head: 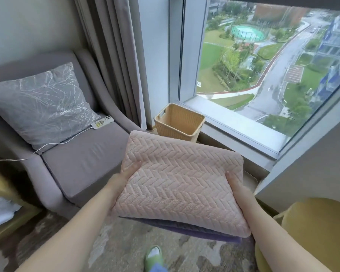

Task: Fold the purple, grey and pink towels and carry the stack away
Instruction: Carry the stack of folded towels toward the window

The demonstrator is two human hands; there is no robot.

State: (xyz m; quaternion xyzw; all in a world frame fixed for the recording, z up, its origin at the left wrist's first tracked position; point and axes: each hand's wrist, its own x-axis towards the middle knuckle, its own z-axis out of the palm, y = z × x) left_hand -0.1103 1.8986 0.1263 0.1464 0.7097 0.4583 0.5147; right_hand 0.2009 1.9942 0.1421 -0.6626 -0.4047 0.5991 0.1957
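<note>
Head view: the window (263, 65) filled the upper right, a grey armchair (82, 165) sat at left, and patterned carpet (126, 242) lay below. Folding looked finished, so the step in hand was judged to be the carry. The stack (177, 193) was held in the air before the body, over the carpet, between the armchair and a yellow seat (318, 232). It was tilted, near right corner lowest. The pink towel (185, 169) lay on top, the grey towel (171, 224) showed as a thin dark edge beneath, and the purple towel (208, 236) was at the bottom, jutting out slightly at that low corner. A wicker basket (179, 122) stood on the floor beyond, under the sill. The left hand (124, 173) clamped the stack's left side with the thumb on top and the fingers hidden below. The right hand (234, 185) did likewise on the right side. To carry well, level the stack first, since the staggered lower layers would probably slide out toward the low corner. Spread the fingers flat under the purple layer and press the thumbs lightly inward. Step clear of the charging cable (53, 144) trailing from the phone (103, 122) on the armchair seat.
</note>
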